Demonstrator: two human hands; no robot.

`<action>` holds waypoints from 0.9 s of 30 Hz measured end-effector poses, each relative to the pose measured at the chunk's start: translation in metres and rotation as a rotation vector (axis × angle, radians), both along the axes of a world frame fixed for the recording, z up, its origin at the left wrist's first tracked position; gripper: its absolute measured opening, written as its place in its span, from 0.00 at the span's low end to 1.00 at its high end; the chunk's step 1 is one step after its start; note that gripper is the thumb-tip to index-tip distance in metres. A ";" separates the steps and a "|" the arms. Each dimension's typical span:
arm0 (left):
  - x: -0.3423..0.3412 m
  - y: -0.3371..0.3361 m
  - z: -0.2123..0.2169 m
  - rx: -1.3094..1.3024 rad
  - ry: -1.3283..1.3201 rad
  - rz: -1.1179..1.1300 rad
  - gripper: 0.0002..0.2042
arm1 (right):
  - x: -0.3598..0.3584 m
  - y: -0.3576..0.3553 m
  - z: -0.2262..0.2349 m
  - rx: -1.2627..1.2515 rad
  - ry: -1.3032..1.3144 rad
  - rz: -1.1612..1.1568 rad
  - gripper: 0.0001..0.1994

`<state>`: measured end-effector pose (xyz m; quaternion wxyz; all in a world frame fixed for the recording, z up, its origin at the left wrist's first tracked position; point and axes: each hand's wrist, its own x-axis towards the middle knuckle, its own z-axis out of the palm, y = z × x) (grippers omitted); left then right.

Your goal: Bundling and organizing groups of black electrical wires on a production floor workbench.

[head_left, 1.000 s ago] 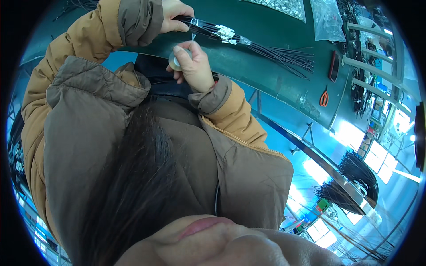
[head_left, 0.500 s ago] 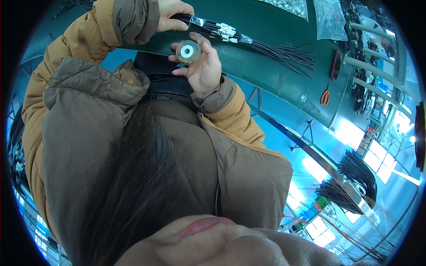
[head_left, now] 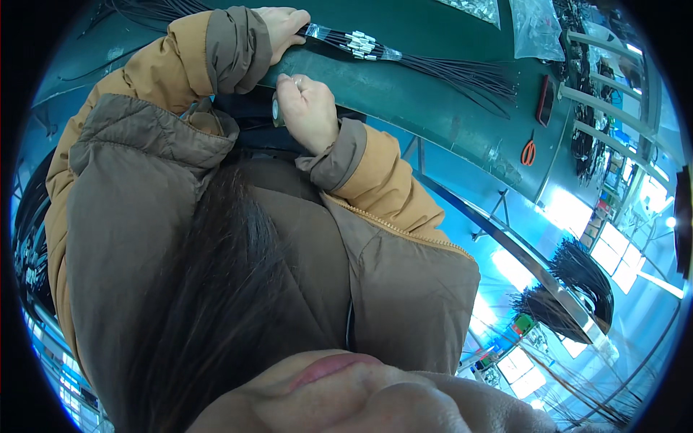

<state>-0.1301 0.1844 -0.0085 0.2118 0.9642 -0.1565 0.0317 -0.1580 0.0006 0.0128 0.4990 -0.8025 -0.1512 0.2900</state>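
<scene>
A bundle of thin black cables lies across the table, with a cluster of white connectors near its middle. Clear tape wraps it on both sides of the connectors. My left hand is closed round the bundle's left end, its fingers partly hidden. Just below, past the table's front edge, my right hand is curled round a roll of clear tape, whose pale core edge shows left of the fingers. Whether a strip of tape runs between the hands cannot be made out.
On the green table lie orange-handled scissors, a dark red-edged phone-like object and a clear plastic bag. More black cables are at the far left. A metal rack stands beyond the right end.
My right hand has turned from palm-up to showing its back, closing round the tape roll and moving slightly down and left. My left hand has shifted a little down on the bundle's end.
</scene>
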 end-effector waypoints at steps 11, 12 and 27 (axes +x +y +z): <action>-0.019 -0.015 -0.019 0.093 -0.402 -0.088 0.15 | 0.116 -0.002 0.009 0.487 1.091 -0.009 0.29; -0.016 -0.016 -0.020 0.059 -0.504 -0.122 0.14 | 0.129 -0.008 -0.013 0.561 1.322 0.002 0.22; -0.002 0.004 0.043 -0.374 0.245 -0.146 0.17 | 0.024 -0.046 -0.012 -0.140 -0.652 -0.012 0.27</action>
